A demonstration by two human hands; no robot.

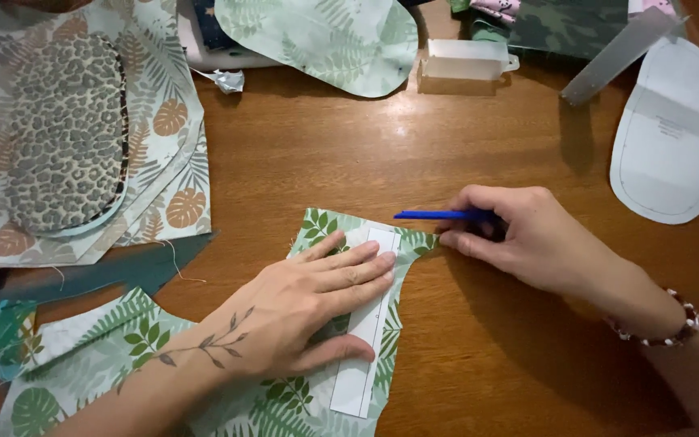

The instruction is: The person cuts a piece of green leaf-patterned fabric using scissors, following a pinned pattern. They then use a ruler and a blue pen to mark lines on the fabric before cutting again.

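Note:
My left hand [301, 303] lies flat with fingers spread on a narrow white paper strip [368, 340], pressing it onto a green leaf-print fabric piece [317, 226] on the wooden table [463, 154]. My right hand [527, 239] holds a blue pen [434, 215], its tip pointing left just above the strip's top end. A beaded bracelet [677, 328] sits on the right wrist.
Leaf and leopard-print fabric pieces [66, 129] pile at the left. A pale green rounded fabric cutout [325, 40] lies at the top, a clear plastic box [463, 61] beside it. A white oval paper pattern [669, 129] rests at the right.

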